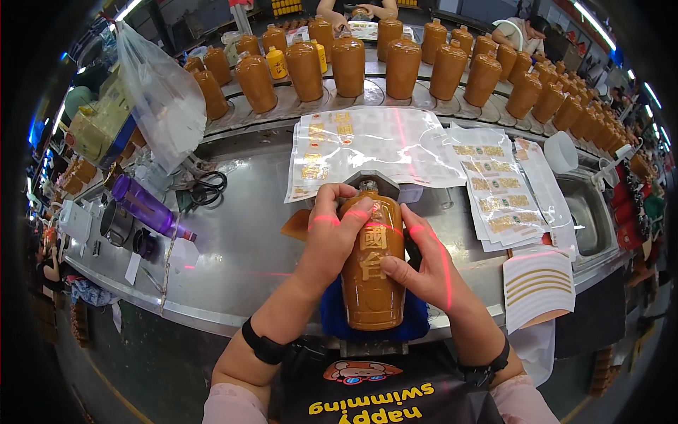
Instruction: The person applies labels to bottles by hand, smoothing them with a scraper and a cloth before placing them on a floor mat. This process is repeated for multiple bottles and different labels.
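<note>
A glossy brown bottle lies tilted in front of me, its neck pointing away and its base on a blue cloth. Large gold characters run down its front. My left hand curls round the shoulder, thumb pressed near the top character. My right hand holds the other side, its thumb on the front beside the lower character. The neck rests against a grey angular metal holder. Red laser lines cross the bottle and both hands.
Decal sheets lie beyond the bottle, with label sheets and curved gold strips at right. A curved conveyor carries many brown bottles. Scissors, a purple water bottle and a plastic bag are left; a sink is right.
</note>
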The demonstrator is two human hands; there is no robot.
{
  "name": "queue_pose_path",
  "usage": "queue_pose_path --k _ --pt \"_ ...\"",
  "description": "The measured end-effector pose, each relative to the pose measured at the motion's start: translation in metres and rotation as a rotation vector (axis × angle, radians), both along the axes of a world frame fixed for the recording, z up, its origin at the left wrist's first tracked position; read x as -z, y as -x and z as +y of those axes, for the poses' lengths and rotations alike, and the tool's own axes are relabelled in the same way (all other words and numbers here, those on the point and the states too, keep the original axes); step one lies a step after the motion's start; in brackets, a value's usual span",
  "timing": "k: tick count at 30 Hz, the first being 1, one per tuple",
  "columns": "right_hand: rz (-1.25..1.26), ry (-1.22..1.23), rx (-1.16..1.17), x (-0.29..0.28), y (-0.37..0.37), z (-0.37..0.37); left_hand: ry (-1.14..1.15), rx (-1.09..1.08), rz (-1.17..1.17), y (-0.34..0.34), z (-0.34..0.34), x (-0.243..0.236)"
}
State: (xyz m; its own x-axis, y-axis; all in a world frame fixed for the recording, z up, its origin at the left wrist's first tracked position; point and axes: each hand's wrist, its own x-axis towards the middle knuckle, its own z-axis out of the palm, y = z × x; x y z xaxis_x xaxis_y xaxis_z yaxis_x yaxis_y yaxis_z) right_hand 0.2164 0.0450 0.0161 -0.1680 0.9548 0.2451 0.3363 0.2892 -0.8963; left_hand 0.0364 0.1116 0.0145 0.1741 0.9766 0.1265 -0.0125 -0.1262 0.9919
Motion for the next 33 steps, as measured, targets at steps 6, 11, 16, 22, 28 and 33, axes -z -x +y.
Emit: queue_pose_path --k 6,11,16,22,28,33 --pt "-0.02 -0.019 0.001 0.001 -0.001 0.0 0.02 0.005 -0.041 0.001 -0.001 -0.004" --pt "-0.012 -0.019 -0.001 0.001 -0.001 0.001 -0.053 -0.009 -0.005 0.002 -0.003 -0.007" --pt "0.0 0.001 -0.003 0.0 -0.001 0.0 -0.329 -0.059 -0.173 0.001 -0.01 -0.013" --pt "0.021 -0.014 -0.007 0.001 -0.001 0.001 -0.752 0.081 0.357 0.013 -0.003 -0.023" --pt "-0.028 -0.012 -0.006 0.0 -0.001 -0.001 -0.02 0.129 -0.389 0.0 -0.004 -0.016" --pt "0.003 -0.009 -0.008 0.001 -0.001 -0.003 -0.058 0.13 -0.293 -0.003 -0.006 -0.015"
